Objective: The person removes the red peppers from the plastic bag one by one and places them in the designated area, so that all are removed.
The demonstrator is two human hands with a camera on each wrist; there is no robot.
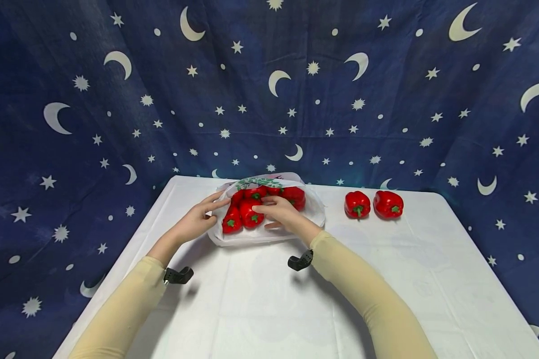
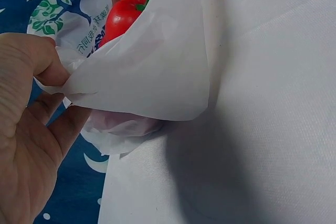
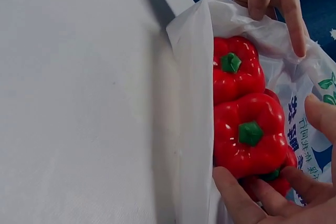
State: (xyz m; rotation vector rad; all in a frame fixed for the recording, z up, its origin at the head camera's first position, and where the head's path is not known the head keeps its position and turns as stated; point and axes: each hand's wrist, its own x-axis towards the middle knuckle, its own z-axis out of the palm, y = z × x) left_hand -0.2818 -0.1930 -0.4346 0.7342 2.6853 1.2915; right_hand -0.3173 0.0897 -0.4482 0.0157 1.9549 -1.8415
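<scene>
A white plastic bag (image 1: pixel 240 240) with green leaf print lies with its mouth toward me, holding several red bell peppers (image 1: pixel 250 215) with green stems. My left hand (image 1: pixel 197 218) is at the bag's left side; in the left wrist view its thumb and fingers pinch the bag's rim (image 2: pixel 79 80). Inside the bag's mouth, my right hand (image 1: pixel 285 214) reaches over the peppers. In the right wrist view, its fingertips (image 3: pixel 228 182) are against the front bell pepper (image 3: pixel 249 135), while another digit stands apart from it. Part of the load is hidden by the bag.
Two more red bell peppers, one (image 1: pixel 357 205) beside the other (image 1: pixel 388 205), stand on the white-covered table (image 1: pixel 269 309) to the right of the bag. A dark blue curtain (image 1: pixel 314 99) with moons and stars hangs behind the table and along its sides.
</scene>
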